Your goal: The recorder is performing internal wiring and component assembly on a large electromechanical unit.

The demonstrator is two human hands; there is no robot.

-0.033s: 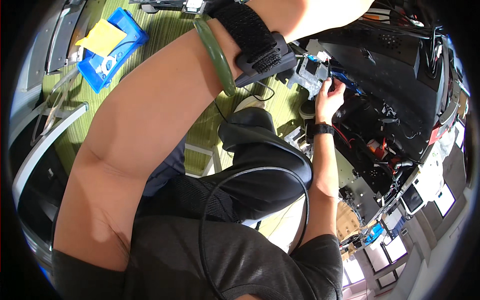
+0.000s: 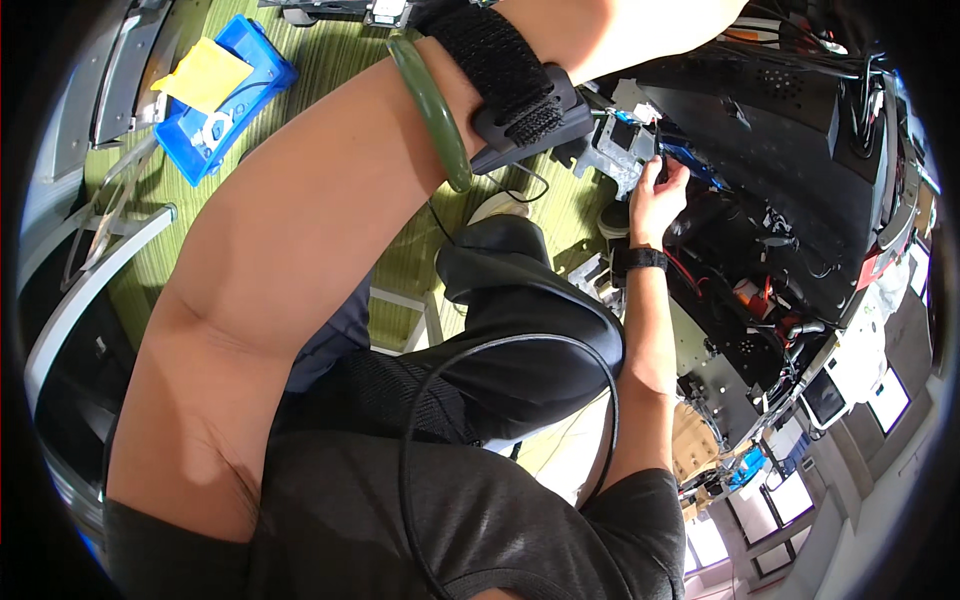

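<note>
My right hand (image 2: 657, 203) reaches to the metal bracket (image 2: 618, 150) beside the open black machine housing (image 2: 765, 105). Its thumb and fingers pinch a thin dark stick-like thing (image 2: 659, 146), whose exact kind is too small to tell. The thing points up towards a small blue and white part on the bracket. My left arm crosses the upper picture, with a green bangle and a black strap holding a dark box (image 2: 545, 120) at the wrist. Of my left hand (image 2: 665, 28) only the back shows at the top edge, over the housing; its fingers are out of sight.
A blue bin (image 2: 187, 150) with a yellow packet (image 2: 207, 76) stands on the green floor at upper left. Red and black wires (image 2: 770, 300) run through the machine at right. A black cable (image 2: 405, 450) loops over my lap. A curved pale frame (image 2: 95, 265) stands at left.
</note>
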